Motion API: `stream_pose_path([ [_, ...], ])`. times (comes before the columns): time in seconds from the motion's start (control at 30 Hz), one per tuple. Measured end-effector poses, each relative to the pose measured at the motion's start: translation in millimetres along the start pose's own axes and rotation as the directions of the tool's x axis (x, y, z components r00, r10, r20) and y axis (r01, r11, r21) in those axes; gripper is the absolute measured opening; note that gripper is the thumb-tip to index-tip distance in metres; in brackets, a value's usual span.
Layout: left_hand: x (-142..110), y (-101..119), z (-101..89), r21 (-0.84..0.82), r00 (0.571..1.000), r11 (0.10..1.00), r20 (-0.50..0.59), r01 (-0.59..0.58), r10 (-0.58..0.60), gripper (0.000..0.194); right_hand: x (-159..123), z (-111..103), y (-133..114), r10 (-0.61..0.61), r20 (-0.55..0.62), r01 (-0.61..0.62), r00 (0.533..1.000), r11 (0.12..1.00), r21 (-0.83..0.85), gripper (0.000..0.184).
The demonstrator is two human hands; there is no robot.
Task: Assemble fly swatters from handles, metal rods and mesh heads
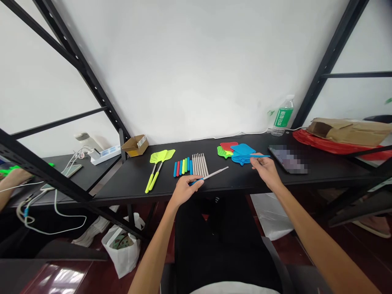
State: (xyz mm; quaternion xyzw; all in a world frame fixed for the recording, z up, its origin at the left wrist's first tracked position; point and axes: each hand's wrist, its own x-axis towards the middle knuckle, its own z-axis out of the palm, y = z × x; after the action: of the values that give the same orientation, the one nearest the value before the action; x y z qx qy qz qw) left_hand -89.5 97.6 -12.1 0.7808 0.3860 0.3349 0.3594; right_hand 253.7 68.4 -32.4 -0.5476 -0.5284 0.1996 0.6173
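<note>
My left hand (184,189) is closed around a blue handle (196,181) from which a metal rod (217,172) sticks out to the right. In my right hand (266,169) is a blue fly swatter head (259,156), pinched and seen nearly edge-on. Just left of that hand lies a pile of swatter heads (243,149) in blue, red, green and yellow. A row of metal rods (200,164) lies behind my left hand, beside several coloured handles (183,167). Two yellow-green fly swatters (155,176) with handles fitted lie farther left.
A small cardboard box (134,145) stands at the table's (122,185) back left. On the right are a phone-like device (288,159), a water bottle (283,116) and a red bag (306,139) under cardboard. Black metal posts frame both sides. Another person's hand (18,178) shows far left.
</note>
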Motion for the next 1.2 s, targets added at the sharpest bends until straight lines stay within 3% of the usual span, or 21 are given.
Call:
stream_pose_path([
  [0.2, 0, 1, 0.1, -0.009, 1.000, 1.000, 0.005, 0.011, -0.011, 0.046, -3, 2, 8, 0.003, 0.106, 0.001, 0.994, 0.999, -0.042, 0.038],
  [0.8, 2, -2, -1.8, -0.056, 1.000, 0.998, -0.002, 0.001, -0.001, 0.045, -2, 1, 11, 0.006, 0.153, -0.003, 0.988, 1.000, -0.020, 0.036],
  [1.2, 1, -4, -1.0, 0.017, 0.999, 1.000, -0.038, -0.013, 0.014, 0.045, -7, 1, -10, -0.029, 0.226, 0.021, 0.974, 0.999, 0.036, 0.031],
])
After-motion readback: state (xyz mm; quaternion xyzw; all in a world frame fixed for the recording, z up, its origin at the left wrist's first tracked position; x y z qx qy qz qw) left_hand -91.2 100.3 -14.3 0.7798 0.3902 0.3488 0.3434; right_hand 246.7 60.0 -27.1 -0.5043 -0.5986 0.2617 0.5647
